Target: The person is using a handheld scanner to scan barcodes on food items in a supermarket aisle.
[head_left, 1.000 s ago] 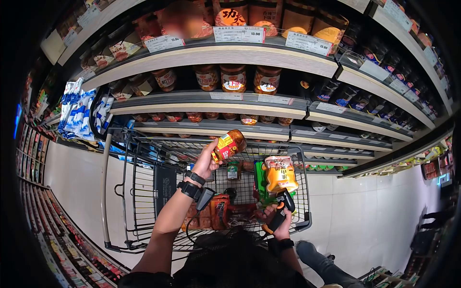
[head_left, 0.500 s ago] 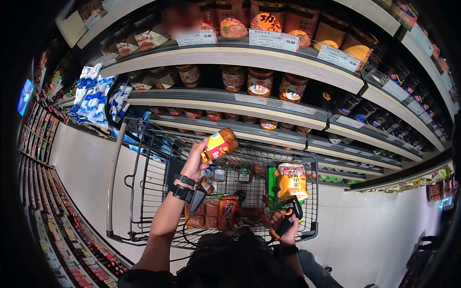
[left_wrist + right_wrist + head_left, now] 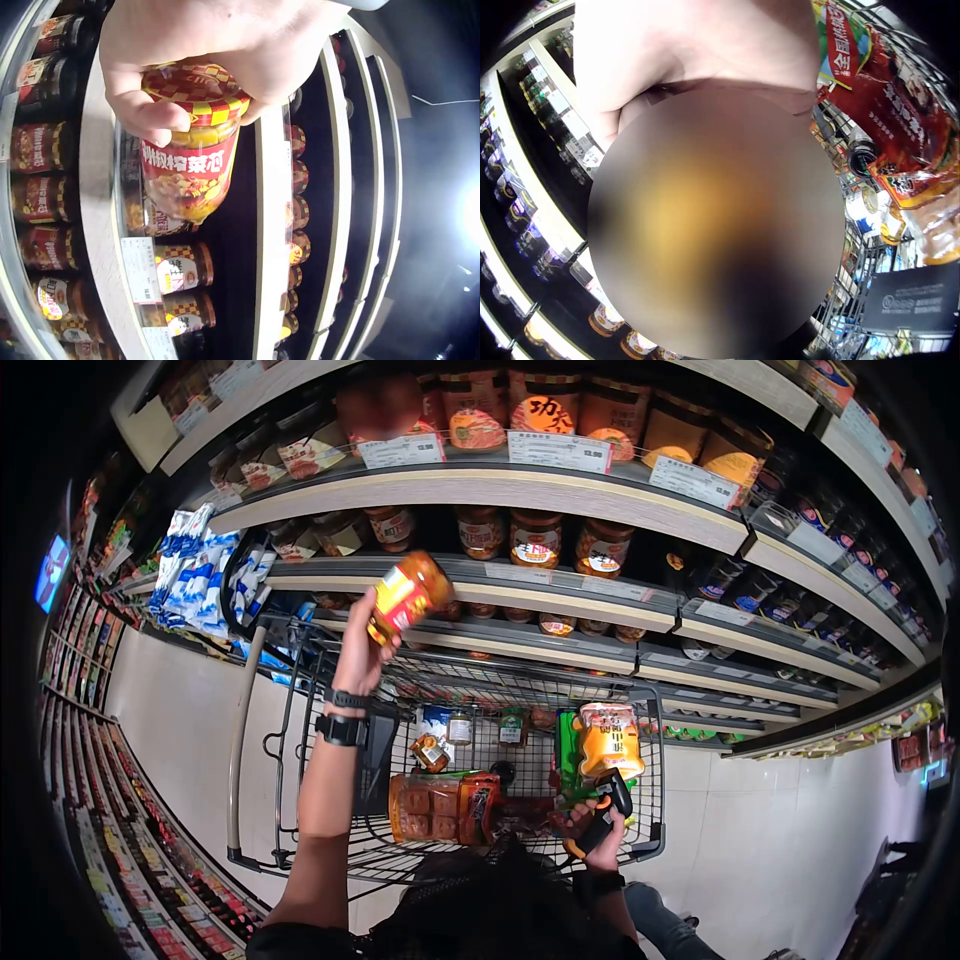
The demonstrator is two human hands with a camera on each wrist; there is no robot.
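Observation:
My left hand grips a glass jar with a red and yellow label by its checked lid, raised in front of the jar shelf. In the left wrist view the fingers curl round the lid of the jar, with rows of like jars behind it. My right hand holds a black and orange handheld scanner over the shopping cart. The right wrist view is mostly a blurred patch; the right hand shows at the top.
The cart holds an orange packet, a green pack, a red-brown packet and small jars. Shelves of jars with price tags run along in front. Blue and white bags hang at left. The white floor lies right.
My left hand has lifted the jar from above the cart up and left to shelf height. The right hand with the scanner has stayed about where it was.

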